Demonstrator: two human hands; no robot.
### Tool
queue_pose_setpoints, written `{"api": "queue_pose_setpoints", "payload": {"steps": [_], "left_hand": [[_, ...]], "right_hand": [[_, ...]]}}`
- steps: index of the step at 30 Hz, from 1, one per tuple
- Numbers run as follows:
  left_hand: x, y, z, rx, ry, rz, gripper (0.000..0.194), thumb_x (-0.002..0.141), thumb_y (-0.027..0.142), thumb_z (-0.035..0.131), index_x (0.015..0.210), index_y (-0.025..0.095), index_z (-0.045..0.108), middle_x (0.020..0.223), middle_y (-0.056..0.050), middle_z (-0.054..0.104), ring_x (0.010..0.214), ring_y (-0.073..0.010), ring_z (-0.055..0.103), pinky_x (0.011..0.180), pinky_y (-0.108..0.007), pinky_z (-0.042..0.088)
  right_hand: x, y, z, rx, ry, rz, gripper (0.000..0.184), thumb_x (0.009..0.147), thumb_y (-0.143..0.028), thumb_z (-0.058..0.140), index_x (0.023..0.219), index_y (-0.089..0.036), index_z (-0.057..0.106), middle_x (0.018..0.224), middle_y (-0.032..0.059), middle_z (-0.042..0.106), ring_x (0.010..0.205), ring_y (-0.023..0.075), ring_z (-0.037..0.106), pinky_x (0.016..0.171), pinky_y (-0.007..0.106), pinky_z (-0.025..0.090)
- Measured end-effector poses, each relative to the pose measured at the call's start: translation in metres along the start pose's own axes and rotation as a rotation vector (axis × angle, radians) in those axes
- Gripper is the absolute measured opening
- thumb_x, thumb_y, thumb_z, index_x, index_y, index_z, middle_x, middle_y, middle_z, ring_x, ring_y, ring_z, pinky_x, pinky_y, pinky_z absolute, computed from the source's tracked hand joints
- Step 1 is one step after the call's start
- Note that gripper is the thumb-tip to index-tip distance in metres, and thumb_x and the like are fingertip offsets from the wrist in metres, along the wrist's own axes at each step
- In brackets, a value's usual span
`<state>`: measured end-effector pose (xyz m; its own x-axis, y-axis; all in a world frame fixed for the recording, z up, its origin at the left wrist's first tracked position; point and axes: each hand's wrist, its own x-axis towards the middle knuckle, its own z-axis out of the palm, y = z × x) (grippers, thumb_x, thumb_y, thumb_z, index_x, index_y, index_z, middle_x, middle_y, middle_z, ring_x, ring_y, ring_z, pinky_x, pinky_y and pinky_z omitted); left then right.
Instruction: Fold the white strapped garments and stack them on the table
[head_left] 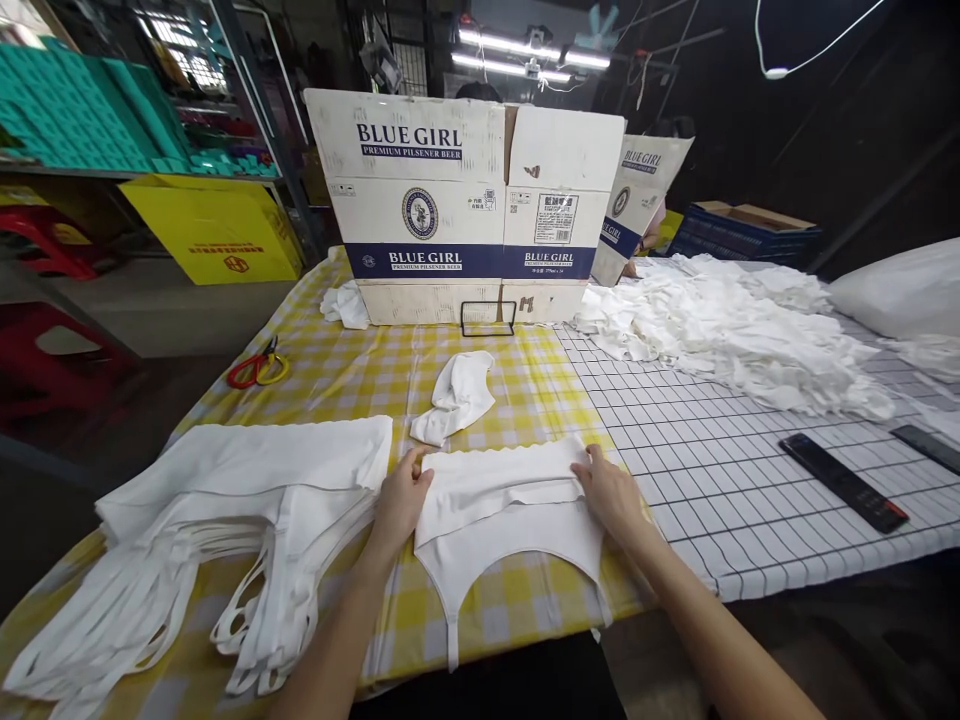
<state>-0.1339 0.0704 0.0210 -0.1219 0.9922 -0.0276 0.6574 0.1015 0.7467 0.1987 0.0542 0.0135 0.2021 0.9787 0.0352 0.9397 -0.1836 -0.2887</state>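
Note:
A white garment [504, 520] with thin straps lies flat on the yellow checked tablecloth [517, 390] in front of me. My left hand [401, 498] presses on its left edge, fingers curled over the fabric. At the right edge my right hand [611, 493] pinches the upper fold. A stack of the same white garments [247, 500] lies to the left, straps hanging toward me. Just beyond my hands sits a small crumpled white piece [457, 397].
A Blue Girl beer carton [465, 200] stands at the back, with a black wire stand [487, 318] before it. Red and yellow scissors [259, 368] lie left. A heap of white fabric [735, 330] and two dark remotes [844, 482] rest on the white grid cloth at the right.

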Motion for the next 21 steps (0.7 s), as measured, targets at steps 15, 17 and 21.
{"api": "queue_pose_setpoints", "payload": {"steps": [15,17,21], "left_hand": [[-0.066,-0.014,-0.021,0.245,-0.177,0.342,0.014,0.076,0.025,0.055,0.091,0.024,0.054,0.096,-0.001,0.047,0.087,-0.0176,0.053,0.077,-0.031,0.045],[-0.067,-0.021,-0.021,0.271,-0.185,0.382,0.008,0.082,0.023,0.048,0.086,0.023,0.054,0.091,-0.002,0.049,0.087,-0.0179,0.051,0.079,-0.032,0.043],[-0.064,-0.032,-0.021,0.318,-0.180,0.420,0.018,0.088,0.024,0.037,0.079,0.021,0.053,0.083,-0.002,0.051,0.081,-0.0176,0.051,0.076,-0.032,0.043]], "right_hand": [[-0.035,0.033,-0.033,0.108,-0.101,-0.520,0.021,0.088,-0.030,0.041,0.104,-0.027,0.054,0.101,0.0049,0.055,0.088,0.0197,0.056,0.069,0.031,0.047],[-0.036,0.034,-0.029,0.115,-0.068,-0.523,0.023,0.090,-0.026,0.036,0.099,-0.025,0.057,0.096,0.0056,0.056,0.088,0.0201,0.056,0.071,0.032,0.047],[-0.038,0.042,-0.031,0.186,-0.040,-0.513,0.025,0.090,-0.025,0.036,0.098,-0.024,0.060,0.094,0.0067,0.056,0.086,0.0202,0.056,0.070,0.032,0.047]]}}
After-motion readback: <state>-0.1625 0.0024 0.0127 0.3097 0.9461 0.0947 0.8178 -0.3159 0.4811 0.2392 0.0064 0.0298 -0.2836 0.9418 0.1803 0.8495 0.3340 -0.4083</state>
